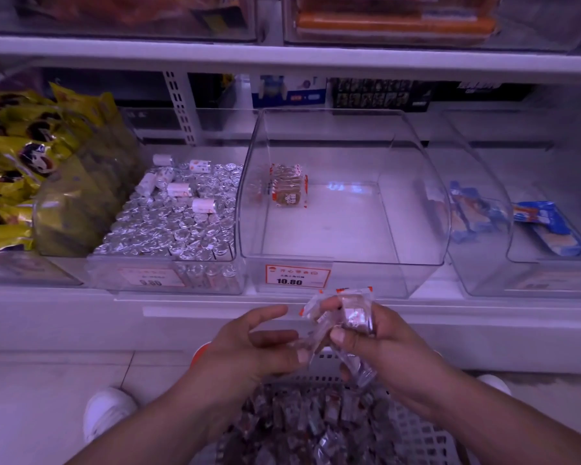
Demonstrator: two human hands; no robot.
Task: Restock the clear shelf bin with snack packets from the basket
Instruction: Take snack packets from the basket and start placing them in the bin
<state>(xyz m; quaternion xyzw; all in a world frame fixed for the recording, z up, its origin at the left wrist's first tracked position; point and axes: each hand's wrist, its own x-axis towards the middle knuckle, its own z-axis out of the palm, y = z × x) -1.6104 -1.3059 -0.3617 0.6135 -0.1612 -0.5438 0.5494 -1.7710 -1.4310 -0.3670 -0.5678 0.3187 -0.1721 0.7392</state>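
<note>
Clear plastic shelf bin with curved front wall sits on the white shelf, at its front edge, between a bin of foil-capped silver rolls and another clear bin holding blue-wrapped packets. Its floor is nearly bare: only a short row of brown snack packets with red-and-white ends stands on edge toward the back-left corner, likely upright to save room and show the labels. An orange price tag marked 10.80 is on the bin's front. Below the shelf edge, both hands are raised over the white lattice plastic basket, which is heaped with more of the same packets. Right hand grips a small bunch of clear-wrapped packets, fingers curled tight round them, thumb pressed on the front. Left hand has fingers loosely apart, tips touching the bunch's lower ends, seemingly squaring them into a stack so they can go in as a row. Judged early in the restock.
</note>
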